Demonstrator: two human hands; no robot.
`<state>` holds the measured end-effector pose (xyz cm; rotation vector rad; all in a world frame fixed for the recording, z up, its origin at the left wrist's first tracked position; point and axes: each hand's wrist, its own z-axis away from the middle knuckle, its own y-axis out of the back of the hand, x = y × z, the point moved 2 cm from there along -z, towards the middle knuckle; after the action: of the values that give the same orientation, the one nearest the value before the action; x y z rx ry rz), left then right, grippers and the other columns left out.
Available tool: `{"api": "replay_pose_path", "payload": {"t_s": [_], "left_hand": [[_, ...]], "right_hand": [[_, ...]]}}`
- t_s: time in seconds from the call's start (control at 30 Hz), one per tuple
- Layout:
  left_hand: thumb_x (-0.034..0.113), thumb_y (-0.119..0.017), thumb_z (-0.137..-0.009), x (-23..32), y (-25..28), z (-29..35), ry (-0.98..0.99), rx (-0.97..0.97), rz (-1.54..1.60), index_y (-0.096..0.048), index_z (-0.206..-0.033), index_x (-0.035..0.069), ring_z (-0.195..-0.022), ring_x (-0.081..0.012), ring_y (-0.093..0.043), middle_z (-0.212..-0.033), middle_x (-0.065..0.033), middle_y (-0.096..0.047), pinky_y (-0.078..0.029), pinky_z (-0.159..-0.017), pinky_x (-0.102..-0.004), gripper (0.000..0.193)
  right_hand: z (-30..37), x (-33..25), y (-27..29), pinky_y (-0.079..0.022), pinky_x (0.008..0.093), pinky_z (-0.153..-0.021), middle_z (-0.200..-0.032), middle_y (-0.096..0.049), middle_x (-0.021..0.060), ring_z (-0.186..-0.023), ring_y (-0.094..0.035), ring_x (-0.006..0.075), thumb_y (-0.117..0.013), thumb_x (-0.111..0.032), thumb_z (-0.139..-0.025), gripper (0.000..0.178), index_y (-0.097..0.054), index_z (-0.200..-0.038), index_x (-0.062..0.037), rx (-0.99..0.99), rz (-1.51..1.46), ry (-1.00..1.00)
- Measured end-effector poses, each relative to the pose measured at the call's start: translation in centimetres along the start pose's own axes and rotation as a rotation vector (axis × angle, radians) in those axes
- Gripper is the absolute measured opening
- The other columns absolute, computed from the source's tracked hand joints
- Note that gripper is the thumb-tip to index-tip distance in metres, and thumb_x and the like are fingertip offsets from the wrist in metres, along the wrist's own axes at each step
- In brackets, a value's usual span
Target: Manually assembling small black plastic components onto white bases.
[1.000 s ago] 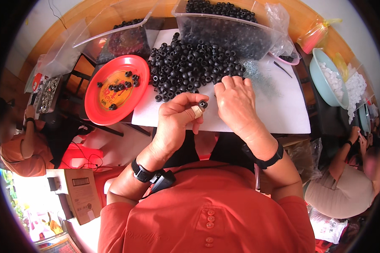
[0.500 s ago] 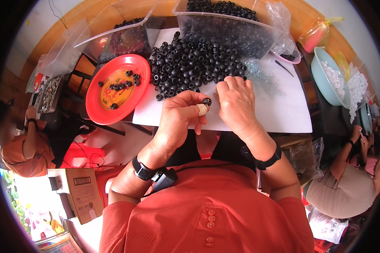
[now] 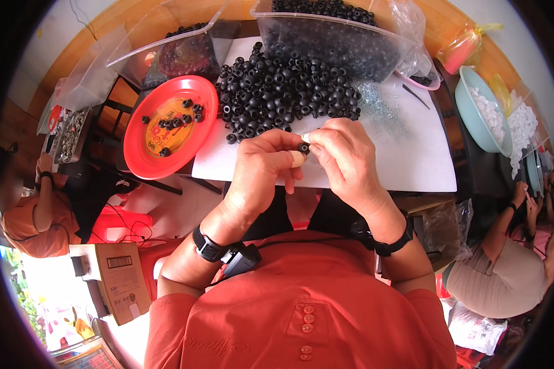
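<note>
Between the thumb and forefinger of my left hand is a small round black bead, its hole facing up. My right hand has closed its fingertips at the bead's far edge; anything tiny in that pinch is too small to make out. Pale tape wraps a finger on each hand. Just beyond my hands lies a big heap of black beads on a white sheet. Tiny clear bits are scattered to the right of the heap. At left, a red plate carries several black beads.
Clear plastic bins with more black beads stand at the back. A thin dark stick lies on the sheet's right. Further right is a pale blue basin of white pieces. Other people sit at both sides, one in a beige top.
My right hand has come back from the front edge of the heap to the bead in my left hand. The left hand has stayed nearly still.
</note>
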<state>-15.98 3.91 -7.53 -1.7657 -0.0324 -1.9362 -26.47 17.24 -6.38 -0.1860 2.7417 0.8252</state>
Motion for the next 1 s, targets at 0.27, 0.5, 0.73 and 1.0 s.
{"api": "replay_pose_path", "payload": {"t_s": [0.27,0.5,0.73,1.0], "left_hand": [[0.002,-0.067,-0.089,-0.1,0.5,0.2,0.002,-0.07,0.118,-0.064,-0.102,-0.006,-0.063,-0.0142,-0.063,-0.085,-0.0092,-0.067,-0.049,-0.046,-0.0249,0.015],[0.004,-0.067,-0.091,-0.1,0.7,0.1,0.051,-0.111,0.267,-0.063,-0.103,-0.005,-0.064,-0.0166,-0.063,-0.087,-0.0101,-0.067,-0.049,-0.048,-0.0263,0.016],[0.006,-0.065,-0.091,-0.3,1.0,0.3,0.053,-0.135,0.231,-0.064,-0.103,-0.006,-0.065,-0.0193,-0.065,-0.086,-0.0125,-0.067,-0.047,-0.046,-0.0274,0.017],[0.003,-0.066,-0.088,-0.6,1.4,0.6,0.029,-0.189,0.342,-0.064,-0.1,-0.006,-0.065,-0.0176,-0.064,-0.086,-0.0116,-0.067,-0.049,-0.047,-0.0267,0.016]], "right_hand": [[0.4,-0.2,-0.2,-0.041,0.0376,-0.069,-0.082,-0.06,0.0065,-0.076,-0.058,0.026,-0.067,-0.003,-0.082,0.016,-0.064,-0.097,-0.0071,0.022,-0.017,-0.018],[0.6,-0.7,-0.2,-0.044,0.0383,-0.071,-0.085,-0.062,0.0067,-0.076,-0.059,0.0271,-0.07,-0.003,-0.078,0.023,-0.065,-0.1,-0.0065,0.045,-0.084,-0.03],[0.2,0.0,0.9,-0.048,0.0368,-0.064,-0.08,-0.064,0.0083,-0.07,-0.063,0.0264,-0.072,-0.006,-0.079,0.013,-0.068,-0.092,-0.007,0.04,-0.113,-0.217],[-0.6,1.2,0.3,-0.051,0.0435,-0.06,-0.074,-0.065,0.0102,-0.067,-0.066,0.0303,-0.071,-0.015,-0.079,0.013,-0.062,-0.074,-0.0075,-0.158,0.553,-0.391]]}}
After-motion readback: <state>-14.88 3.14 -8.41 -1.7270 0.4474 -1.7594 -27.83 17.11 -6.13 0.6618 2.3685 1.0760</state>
